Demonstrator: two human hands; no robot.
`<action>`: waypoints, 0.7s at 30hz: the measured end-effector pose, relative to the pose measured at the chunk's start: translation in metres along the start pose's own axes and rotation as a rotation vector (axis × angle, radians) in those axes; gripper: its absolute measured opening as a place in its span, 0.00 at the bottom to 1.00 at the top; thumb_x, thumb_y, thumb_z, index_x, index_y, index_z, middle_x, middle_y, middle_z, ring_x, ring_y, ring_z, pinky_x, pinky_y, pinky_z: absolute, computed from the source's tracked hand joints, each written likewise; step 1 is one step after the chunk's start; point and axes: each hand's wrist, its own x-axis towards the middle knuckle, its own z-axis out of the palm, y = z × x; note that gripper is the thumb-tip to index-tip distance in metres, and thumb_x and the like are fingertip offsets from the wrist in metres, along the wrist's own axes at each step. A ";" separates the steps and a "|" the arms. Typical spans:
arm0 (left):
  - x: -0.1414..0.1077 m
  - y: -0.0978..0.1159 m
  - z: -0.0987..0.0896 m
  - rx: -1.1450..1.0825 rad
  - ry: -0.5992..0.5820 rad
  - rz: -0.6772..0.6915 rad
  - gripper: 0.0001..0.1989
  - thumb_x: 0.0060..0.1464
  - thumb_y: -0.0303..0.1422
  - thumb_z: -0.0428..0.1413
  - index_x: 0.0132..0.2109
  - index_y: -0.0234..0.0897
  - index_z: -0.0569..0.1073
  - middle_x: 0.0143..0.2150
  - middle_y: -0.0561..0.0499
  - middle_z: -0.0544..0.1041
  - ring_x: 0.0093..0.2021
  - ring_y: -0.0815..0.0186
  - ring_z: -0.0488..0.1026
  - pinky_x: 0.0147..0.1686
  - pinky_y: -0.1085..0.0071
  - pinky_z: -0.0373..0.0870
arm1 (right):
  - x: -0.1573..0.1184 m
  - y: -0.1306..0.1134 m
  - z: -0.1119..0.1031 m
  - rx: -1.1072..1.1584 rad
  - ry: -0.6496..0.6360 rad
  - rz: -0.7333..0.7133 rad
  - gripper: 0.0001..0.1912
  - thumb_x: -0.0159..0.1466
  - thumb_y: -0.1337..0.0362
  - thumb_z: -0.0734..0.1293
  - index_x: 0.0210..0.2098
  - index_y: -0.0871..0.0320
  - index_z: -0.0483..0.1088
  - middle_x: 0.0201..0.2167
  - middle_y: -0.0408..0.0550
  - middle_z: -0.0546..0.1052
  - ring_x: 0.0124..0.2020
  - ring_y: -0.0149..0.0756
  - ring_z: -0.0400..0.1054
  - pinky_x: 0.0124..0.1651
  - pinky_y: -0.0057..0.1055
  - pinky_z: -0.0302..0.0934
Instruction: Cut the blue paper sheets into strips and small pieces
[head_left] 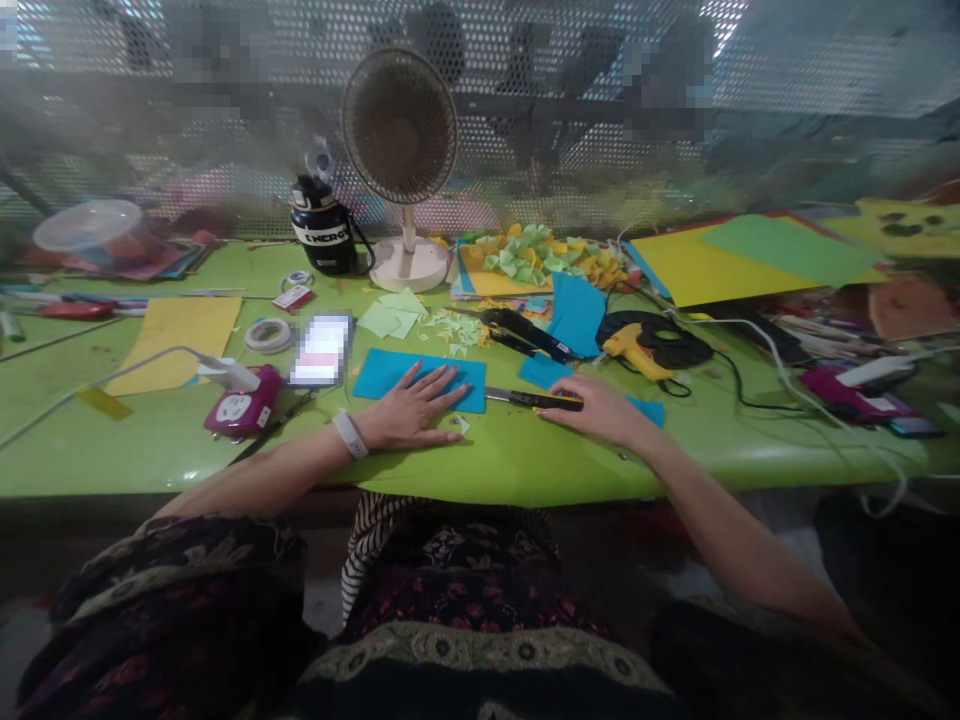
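Worn on head; looking forward and down across table (540,465) from near side. Close enough to take in both forearms (277,455), plus patterned clothing (480,590) along bottom edge. Facing fan (400,125) at far side, with perforated screen (495,60) across top. Wide, from plastic tub (94,240) at left to purple adapter (821,385) at right; blue paper (382,375) just left of centre.

The nearest sheet (381,373) is blue, the tabletop (517,460) lime green.

Dim overall — daylight-like glare admitted through perforated screen (517,60) behind far edge of green surface (525,460); sheen caught along near edge, shadow below; left and right ends blurred — phone (321,350) display pixelated.
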 end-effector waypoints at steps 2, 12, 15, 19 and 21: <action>0.000 0.000 0.000 0.001 -0.011 -0.004 0.45 0.63 0.66 0.36 0.77 0.46 0.47 0.79 0.45 0.44 0.79 0.52 0.39 0.75 0.45 0.29 | -0.002 -0.002 -0.001 0.016 -0.023 -0.012 0.18 0.63 0.44 0.69 0.40 0.51 0.75 0.43 0.50 0.80 0.43 0.47 0.74 0.44 0.40 0.67; 0.023 0.008 0.001 -0.008 -0.090 -0.125 0.44 0.65 0.63 0.35 0.77 0.42 0.48 0.79 0.43 0.41 0.79 0.52 0.37 0.74 0.47 0.32 | 0.008 0.005 0.003 -0.073 0.012 -0.120 0.18 0.68 0.47 0.65 0.44 0.55 0.74 0.48 0.57 0.77 0.48 0.51 0.73 0.46 0.44 0.67; 0.027 0.012 0.002 -0.013 -0.076 -0.169 0.43 0.66 0.63 0.38 0.78 0.43 0.47 0.79 0.44 0.41 0.79 0.51 0.38 0.74 0.46 0.34 | 0.005 0.012 0.009 -0.071 0.054 -0.142 0.18 0.70 0.48 0.64 0.45 0.55 0.75 0.49 0.57 0.77 0.51 0.52 0.72 0.49 0.46 0.67; 0.030 0.017 0.005 -0.001 -0.069 -0.210 0.43 0.66 0.63 0.38 0.78 0.44 0.47 0.79 0.44 0.40 0.79 0.52 0.38 0.74 0.47 0.34 | 0.006 0.015 0.016 -0.065 0.089 -0.168 0.19 0.71 0.47 0.62 0.46 0.54 0.76 0.49 0.57 0.77 0.51 0.52 0.72 0.52 0.47 0.68; 0.030 0.018 0.005 0.008 -0.075 -0.220 0.43 0.66 0.63 0.37 0.78 0.43 0.47 0.79 0.43 0.39 0.79 0.52 0.37 0.74 0.46 0.34 | 0.009 0.014 0.020 -0.060 0.102 -0.181 0.19 0.71 0.47 0.62 0.46 0.54 0.76 0.49 0.57 0.77 0.52 0.52 0.72 0.53 0.47 0.68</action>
